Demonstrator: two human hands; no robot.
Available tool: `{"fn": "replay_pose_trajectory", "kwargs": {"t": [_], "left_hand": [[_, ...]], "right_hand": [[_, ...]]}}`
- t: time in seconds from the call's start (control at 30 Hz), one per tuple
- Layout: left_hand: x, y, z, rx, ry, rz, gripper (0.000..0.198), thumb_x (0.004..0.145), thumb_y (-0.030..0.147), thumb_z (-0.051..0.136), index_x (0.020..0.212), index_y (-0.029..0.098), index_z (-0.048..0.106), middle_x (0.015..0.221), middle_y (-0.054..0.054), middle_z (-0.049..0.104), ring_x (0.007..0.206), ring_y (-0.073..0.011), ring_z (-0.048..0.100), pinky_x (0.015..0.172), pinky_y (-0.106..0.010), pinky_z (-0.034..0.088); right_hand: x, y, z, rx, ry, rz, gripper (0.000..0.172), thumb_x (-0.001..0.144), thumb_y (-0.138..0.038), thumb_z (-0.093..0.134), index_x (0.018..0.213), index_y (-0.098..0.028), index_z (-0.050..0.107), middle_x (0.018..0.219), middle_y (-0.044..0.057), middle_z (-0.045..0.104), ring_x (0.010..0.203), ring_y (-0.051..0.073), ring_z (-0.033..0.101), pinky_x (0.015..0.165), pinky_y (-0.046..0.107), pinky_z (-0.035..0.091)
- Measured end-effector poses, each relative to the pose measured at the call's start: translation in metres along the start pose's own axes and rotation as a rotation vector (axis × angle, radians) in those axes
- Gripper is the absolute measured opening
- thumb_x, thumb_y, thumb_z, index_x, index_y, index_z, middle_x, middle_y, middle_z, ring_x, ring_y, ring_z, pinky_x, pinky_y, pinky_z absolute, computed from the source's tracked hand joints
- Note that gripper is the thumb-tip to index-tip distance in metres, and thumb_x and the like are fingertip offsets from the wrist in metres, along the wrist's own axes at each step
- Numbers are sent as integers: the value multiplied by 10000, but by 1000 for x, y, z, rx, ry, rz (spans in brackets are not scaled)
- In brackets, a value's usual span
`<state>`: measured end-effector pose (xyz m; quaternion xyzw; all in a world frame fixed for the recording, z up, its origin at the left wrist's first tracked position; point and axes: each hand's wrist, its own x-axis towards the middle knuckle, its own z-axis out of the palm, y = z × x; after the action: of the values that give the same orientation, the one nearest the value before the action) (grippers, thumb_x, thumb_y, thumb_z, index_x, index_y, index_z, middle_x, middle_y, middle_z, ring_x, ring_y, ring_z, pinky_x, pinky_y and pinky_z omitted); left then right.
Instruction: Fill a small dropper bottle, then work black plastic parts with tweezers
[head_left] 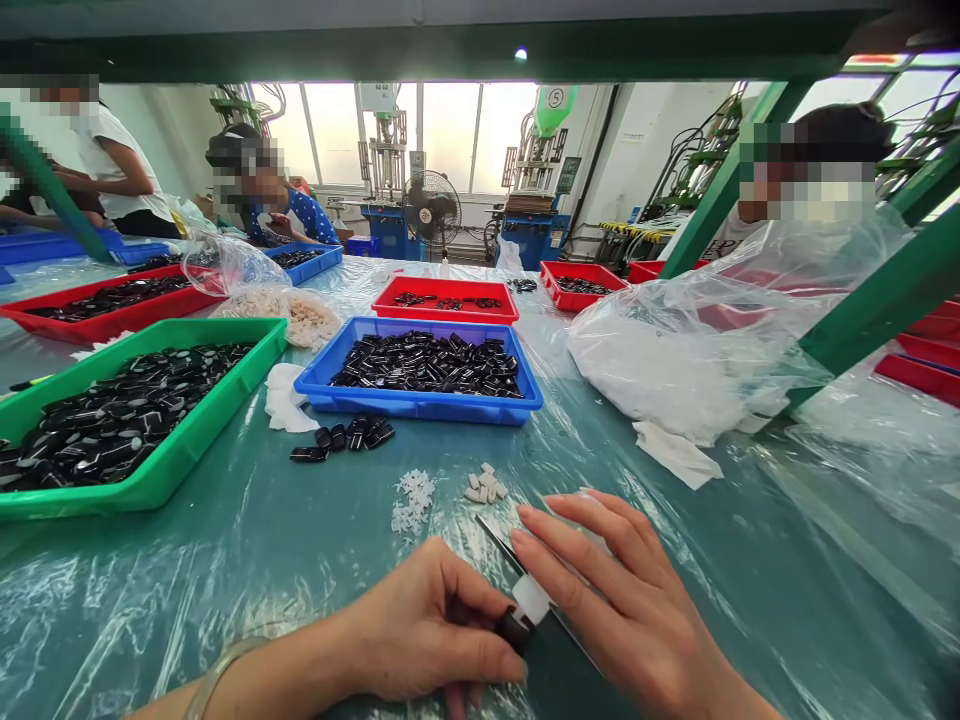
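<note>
My left hand (427,630), with a bangle on its wrist, pinches a small black part (516,630) between thumb and fingers. A small white piece (531,600) sits at the top of that part. Over it lies my right hand (622,590), fingers stretched forward, with dark tweezers (496,543) passing under the fingers and palm. How the right hand grips them is partly hidden. Ahead of the hands are a pile of tiny translucent pieces (412,502) and a pile of small cream pieces (486,484).
A blue tray (420,404) and a green tray (180,478) hold many black parts, with several loose between them. Red trays (446,312) stand behind. Plastic bags (675,360) and a green post (877,290) are right. People sit across the table.
</note>
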<state>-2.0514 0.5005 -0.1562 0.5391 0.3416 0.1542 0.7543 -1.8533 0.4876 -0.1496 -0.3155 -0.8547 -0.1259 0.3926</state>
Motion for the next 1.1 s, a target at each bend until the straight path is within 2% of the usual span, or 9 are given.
{"fn": "replay_pose_trajectory", "kwargs": {"t": [0.47, 0.67, 1.1], "left_hand": [[-2, 1, -1, -45, 2, 0, 214, 660, 308, 719, 687, 100, 677, 485, 28, 528, 389, -49, 488, 395, -137, 424], [-2, 2, -1, -43, 3, -8, 219, 657, 315, 723, 689, 102, 685, 470, 27, 529, 384, -54, 489, 390, -139, 413], [-1, 3, 0, -20, 10, -39, 239, 659, 332, 707, 630, 109, 626, 439, 36, 518, 361, -54, 475, 385, -145, 398]], "right_hand": [[3, 4, -7, -24, -47, -58, 342, 985, -139, 301, 1088, -189, 623, 1078, 35, 675, 1144, 204, 489, 1026, 412, 297], [5, 9, -14, -69, -154, -151, 332, 974, -122, 309, 1130, -175, 598, 1117, 54, 658, 1160, 211, 483, 1033, 429, 302], [6, 3, -7, -79, -16, -115, 376, 981, -132, 272, 1055, -203, 634, 1049, 24, 693, 1115, 172, 529, 1045, 401, 313]]}}
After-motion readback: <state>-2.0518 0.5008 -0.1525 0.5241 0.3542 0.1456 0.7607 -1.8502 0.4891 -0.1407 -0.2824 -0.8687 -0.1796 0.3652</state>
